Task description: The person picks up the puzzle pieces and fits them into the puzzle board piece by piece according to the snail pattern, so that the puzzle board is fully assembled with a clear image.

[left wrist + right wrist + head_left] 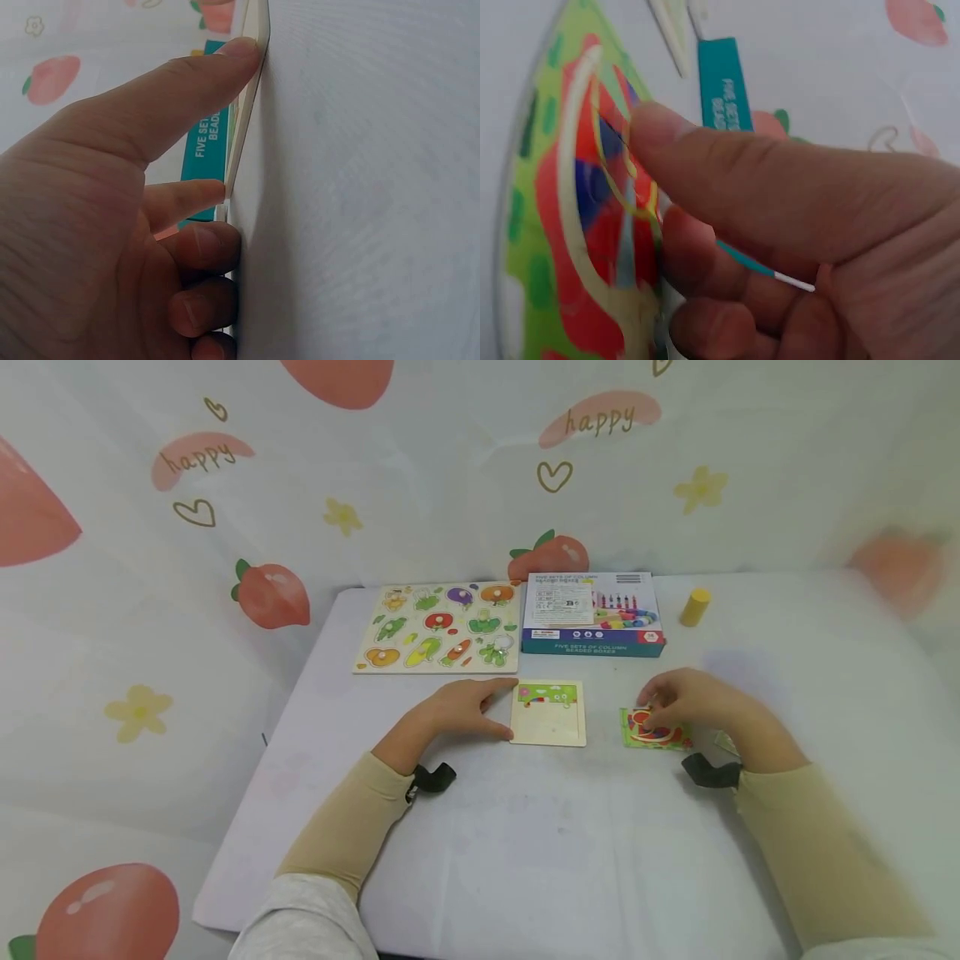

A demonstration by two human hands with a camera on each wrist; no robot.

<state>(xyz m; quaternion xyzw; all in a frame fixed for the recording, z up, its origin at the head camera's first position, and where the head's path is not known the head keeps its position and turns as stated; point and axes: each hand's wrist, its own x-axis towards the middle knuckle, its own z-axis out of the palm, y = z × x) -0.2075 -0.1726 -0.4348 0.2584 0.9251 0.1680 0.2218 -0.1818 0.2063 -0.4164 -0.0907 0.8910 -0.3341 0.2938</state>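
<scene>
A square wooden puzzle tray (547, 725) lies mid-table, a green picture strip (547, 694) along its far side. My left hand (468, 708) rests at its left edge, thumb and index finger spread to touch the two left corners. In the left wrist view, the left thumb (172, 97) is extended against the tray's pale edge (246, 127), and the lower fingers are bent. To the right, my right hand (693, 706) pinches a green puzzle piece (637, 739) with a red and blue picture. The right wrist view shows the thumb over this piece (544, 277).
Behind the tray are a vegetable peg puzzle board (408, 631) and a box of column beads (592, 645). A yellow cylinder (695, 607) stands at the back right. Another small green piece (725, 742) lies partly hidden by the right wrist.
</scene>
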